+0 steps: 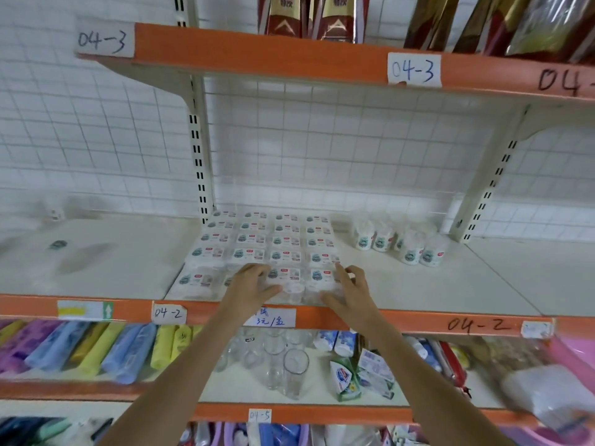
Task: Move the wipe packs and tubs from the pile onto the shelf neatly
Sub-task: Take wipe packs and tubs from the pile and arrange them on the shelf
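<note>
Your flat white wipe packs with teal-and-red labels (269, 243) lie label-up in a tidy grid of four columns on the white middle shelf with the orange front edge (434, 284), beginning at the left upright and running forward to the shelf lip. The front row is blurred, so its label details cannot be read. Your left hand (249, 284) rests on the front row near the middle, fingers curled over a pack's near edge. Your right hand (349, 289) touches the front right pack with fingers spread and loosely bent; whether it actually grips the pack is unclear. Just to the right of the grid, apart from it, stands a cluster of small round white tubs with the same teal label (399, 243), upright near the back wall. Below the orange edge, clear drinking glasses (283, 362) stand on the lower shelf.
</note>
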Motion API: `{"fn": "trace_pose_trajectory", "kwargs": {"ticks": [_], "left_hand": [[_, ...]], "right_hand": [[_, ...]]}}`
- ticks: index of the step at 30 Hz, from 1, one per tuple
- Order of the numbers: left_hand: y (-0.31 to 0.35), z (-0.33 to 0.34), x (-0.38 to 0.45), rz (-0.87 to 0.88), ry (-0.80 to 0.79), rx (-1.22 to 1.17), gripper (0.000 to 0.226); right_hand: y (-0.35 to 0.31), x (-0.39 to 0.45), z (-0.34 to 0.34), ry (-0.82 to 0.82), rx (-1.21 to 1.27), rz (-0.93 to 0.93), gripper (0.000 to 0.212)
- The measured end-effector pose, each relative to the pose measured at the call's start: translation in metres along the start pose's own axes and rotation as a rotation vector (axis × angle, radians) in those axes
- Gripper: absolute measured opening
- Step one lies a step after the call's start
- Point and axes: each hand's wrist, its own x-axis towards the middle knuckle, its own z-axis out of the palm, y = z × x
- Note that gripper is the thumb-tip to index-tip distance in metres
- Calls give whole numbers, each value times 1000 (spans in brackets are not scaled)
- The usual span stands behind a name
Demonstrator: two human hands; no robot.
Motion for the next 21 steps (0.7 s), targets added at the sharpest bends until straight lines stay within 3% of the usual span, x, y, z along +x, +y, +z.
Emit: {"fn": "trace_pose_trajectory", "kwargs": {"ticks": [3, 7, 10, 14, 21], "left_hand": [[-3, -8, -6, 12, 4, 41, 62], [-3, -31, -36, 157, 172, 326, 46], [-10, -45, -75, 250, 185, 491, 38], [-17, -56, -144, 253, 119, 676, 43], [-34, -68, -267, -6, 91, 721, 41]], "right_hand": [[-14, -13, -15, 19, -187, 18, 76], [-30, -44, -35, 206, -380, -112, 44], [-27, -82, -33, 269, -375, -130, 31], [-15, -131, -14, 169, -395, -68, 28], [-36, -179, 19, -13, -302, -186, 32]]}}
